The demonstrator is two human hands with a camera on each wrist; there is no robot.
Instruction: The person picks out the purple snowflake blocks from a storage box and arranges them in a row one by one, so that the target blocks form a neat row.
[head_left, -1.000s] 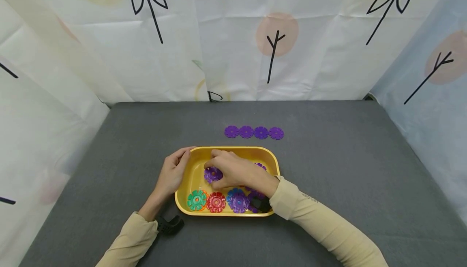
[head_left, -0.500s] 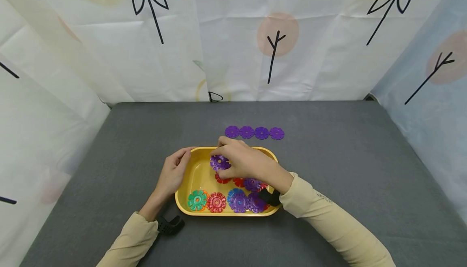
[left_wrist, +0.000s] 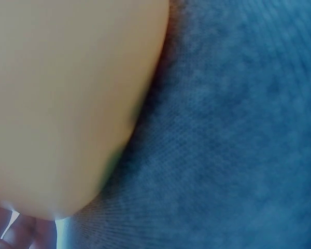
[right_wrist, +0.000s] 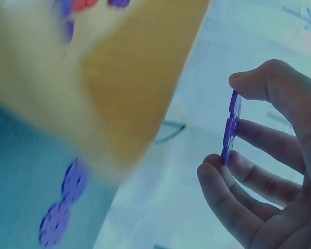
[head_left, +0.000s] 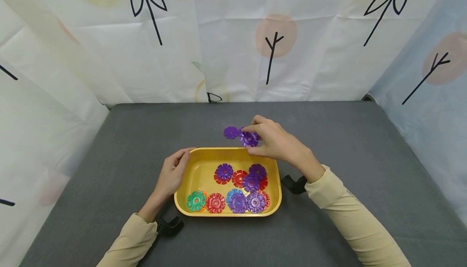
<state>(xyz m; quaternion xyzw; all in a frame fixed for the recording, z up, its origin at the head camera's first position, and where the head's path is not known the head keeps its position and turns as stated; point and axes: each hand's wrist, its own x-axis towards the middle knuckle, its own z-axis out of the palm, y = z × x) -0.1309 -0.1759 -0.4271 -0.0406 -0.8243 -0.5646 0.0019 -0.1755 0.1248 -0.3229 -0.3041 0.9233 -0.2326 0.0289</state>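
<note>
In the head view, my right hand (head_left: 281,142) pinches a purple flower-shaped disc (head_left: 249,139) between thumb and fingers, just beyond the tray's far rim. The right wrist view shows this disc (right_wrist: 231,127) edge-on, held at the fingertips. My left hand (head_left: 173,173) grips the left end of the yellow tray (head_left: 197,169). Inside the tray lie several flower discs: purple ones (head_left: 238,202), red ones (head_left: 215,203) and a green one (head_left: 196,200) over an orange one. Behind the tray, a purple disc (head_left: 230,132) shows at the left of a row; my right hand hides the rest.
The tray stands on a grey cloth-covered table (head_left: 328,137). White printed curtains (head_left: 233,48) enclose the back and sides. A black wrist strap piece (head_left: 294,184) hangs at my right wrist, and another (head_left: 170,226) at my left.
My right hand has lifted the purple flower disc out of the tray and moved it away and rightward to the row, covering part of it. The left hand has stayed at the tray's left end.
</note>
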